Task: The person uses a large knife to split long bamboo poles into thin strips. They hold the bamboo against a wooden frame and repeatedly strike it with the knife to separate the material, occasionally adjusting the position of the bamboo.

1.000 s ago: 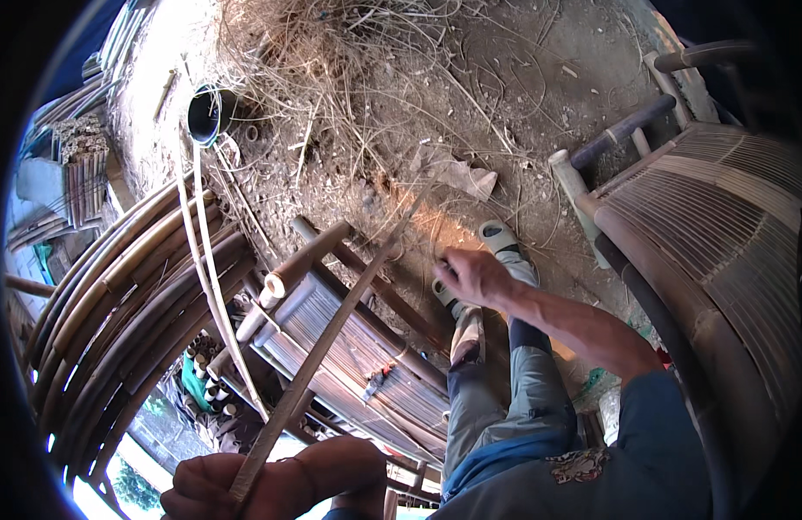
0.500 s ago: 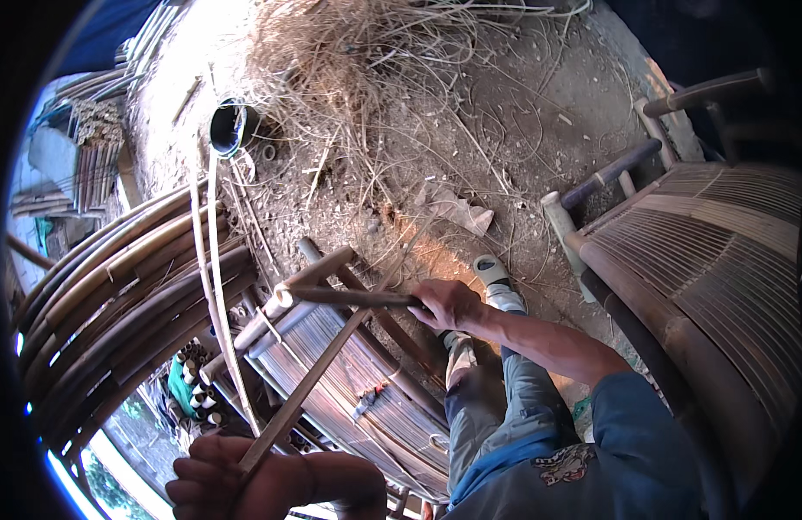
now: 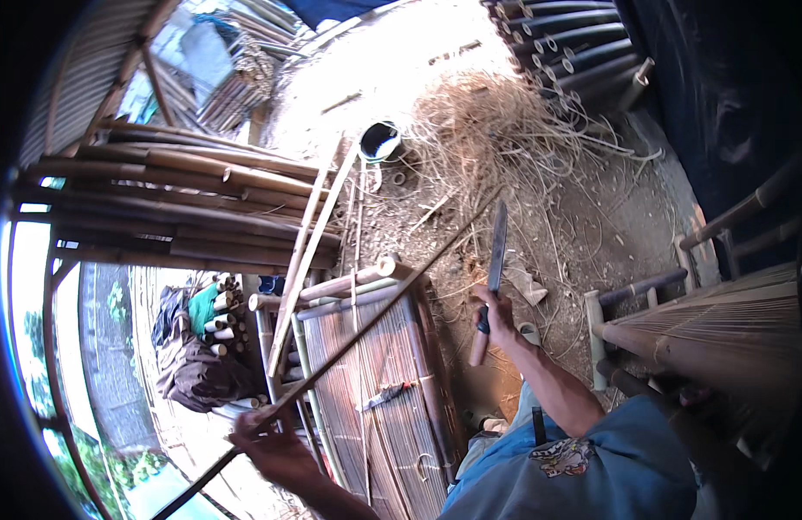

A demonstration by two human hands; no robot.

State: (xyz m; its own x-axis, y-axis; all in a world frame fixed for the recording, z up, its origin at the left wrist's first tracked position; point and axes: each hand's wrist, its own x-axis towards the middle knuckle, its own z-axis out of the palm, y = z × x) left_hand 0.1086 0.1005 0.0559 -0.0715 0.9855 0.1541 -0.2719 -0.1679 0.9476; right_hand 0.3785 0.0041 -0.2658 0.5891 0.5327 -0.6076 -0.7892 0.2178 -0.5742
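My left hand (image 3: 275,455) is closed around a long, narrow bamboo strip (image 3: 358,334). The strip slants from the lower left edge up toward the pile of shavings. In my right hand (image 3: 496,316) is a large knife (image 3: 498,247), its straight dark blade pointing up and away, apart from the strip. Part of its handle shows below my fist. Beneath the strip stands a low bamboo bench (image 3: 332,325) with a slatted top. A small tool with a grey end and some red on it (image 3: 385,396) lies on those slats.
Stacked bamboo poles (image 3: 184,199) fill the left side. A dark bucket (image 3: 364,146) stands beyond the bench, near a heap of thin shavings (image 3: 470,121). At right is another slatted bamboo piece (image 3: 704,312). Two pale strips (image 3: 319,230) lean by the bench.
The knife has swung from lying sideways across the strip to pointing upward, clear of it. My left hand has moved forward along with the strip. The view has turned toward the left.
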